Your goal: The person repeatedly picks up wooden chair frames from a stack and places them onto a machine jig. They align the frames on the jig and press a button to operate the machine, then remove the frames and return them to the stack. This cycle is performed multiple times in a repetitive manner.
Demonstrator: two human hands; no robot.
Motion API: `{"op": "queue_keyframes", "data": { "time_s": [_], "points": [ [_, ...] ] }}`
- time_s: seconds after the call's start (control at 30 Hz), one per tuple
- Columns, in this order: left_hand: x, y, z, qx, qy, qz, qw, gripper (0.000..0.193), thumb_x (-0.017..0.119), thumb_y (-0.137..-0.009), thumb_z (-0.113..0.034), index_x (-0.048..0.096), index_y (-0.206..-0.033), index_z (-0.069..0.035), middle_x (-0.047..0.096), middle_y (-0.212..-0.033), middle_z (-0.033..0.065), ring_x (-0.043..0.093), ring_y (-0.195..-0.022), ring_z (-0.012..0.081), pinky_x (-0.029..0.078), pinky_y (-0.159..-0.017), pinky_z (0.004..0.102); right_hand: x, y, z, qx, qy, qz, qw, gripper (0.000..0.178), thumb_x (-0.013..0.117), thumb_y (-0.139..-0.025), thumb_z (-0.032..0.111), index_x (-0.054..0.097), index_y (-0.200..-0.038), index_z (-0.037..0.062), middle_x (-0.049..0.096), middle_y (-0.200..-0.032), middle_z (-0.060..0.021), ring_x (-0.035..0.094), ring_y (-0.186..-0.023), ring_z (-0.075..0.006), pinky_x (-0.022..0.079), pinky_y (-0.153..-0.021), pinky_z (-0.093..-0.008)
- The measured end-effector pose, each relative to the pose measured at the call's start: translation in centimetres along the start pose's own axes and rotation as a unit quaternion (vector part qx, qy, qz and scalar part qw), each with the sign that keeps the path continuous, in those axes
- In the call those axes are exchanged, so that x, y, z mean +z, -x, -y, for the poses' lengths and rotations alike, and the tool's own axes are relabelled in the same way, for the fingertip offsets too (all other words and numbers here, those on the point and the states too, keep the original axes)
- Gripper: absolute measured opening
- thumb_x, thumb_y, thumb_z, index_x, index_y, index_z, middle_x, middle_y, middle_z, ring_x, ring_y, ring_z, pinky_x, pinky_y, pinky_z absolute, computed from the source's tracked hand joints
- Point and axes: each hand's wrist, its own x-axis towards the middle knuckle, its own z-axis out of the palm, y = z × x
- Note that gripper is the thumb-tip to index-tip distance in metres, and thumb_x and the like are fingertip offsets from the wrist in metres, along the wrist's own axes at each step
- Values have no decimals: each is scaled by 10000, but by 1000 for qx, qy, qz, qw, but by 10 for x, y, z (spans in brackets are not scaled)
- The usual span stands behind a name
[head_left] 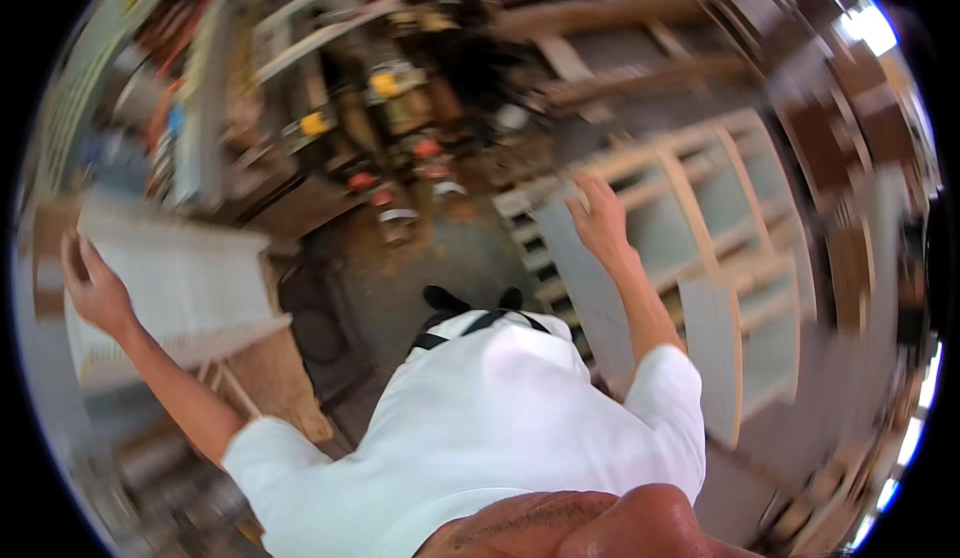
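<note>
At the left, my left hand (97, 288) reaches out with fingers and thumb apart, holding nothing. It hovers by a pile of whitish slatted panels (180, 278); whether it touches them I cannot tell. My right hand (600, 216) is held forward with curled fingers, and a small pale bit shows at the fingertips, too blurred to name. Beneath that hand stands a light wooden frame (690, 208) with crosspieces and grey-white panels. One grey panel (590, 268) forms its near side, below my right forearm.
Clamps (390, 98) with yellow and orange-red parts lie ahead among timber. A brown wooden frame (620, 48) is at the far right, brown boxes (825, 148) at the right edge. A plywood sheet (270, 378) sits at the left. Grey floor (430, 258) shows before my feet.
</note>
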Motion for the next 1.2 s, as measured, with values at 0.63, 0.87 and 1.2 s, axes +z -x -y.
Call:
{"op": "queue_keyframes", "data": {
  "time_s": [0.63, 0.87, 1.2],
  "points": [
    [201, 414, -270, 106, 375, 722, 572, 332, 625, -847, -205, 599, -1115, -10, 672, -983, 165, 658, -920, 266, 508, -800, 377, -251, 326, -102, 407, 299, -114, 855, 342, 648, -860, 103, 586, -1160, -49, 618, -1111, -213, 573, -1040, -375, 461, -889, -427],
    [175, 385, -298, -17, 458, 740, 493, 492, 621, -903, -349, 553, -1194, 43, 634, -1153, 147, 598, -1113, 242, 462, -972, 336, -207, 162, -40, 239, 149, -101, 954, 276, 676, -837, 76, 586, -1058, -61, 596, -983, -216, 567, -902, -379, 457, -792, -413],
    [181, 313, -244, -548, 686, 389, 280, 420, 578, -957, -296, 514, -1262, -14, 605, -1207, 93, 588, -1140, 242, 496, -961, 396, -21, -37, 74, -140, -36, 108, 984, 335, 723, -711, 5, 625, -1031, 8, 630, -1010, -173, 580, -953, -358, 480, -807, -415]
  ]
}}
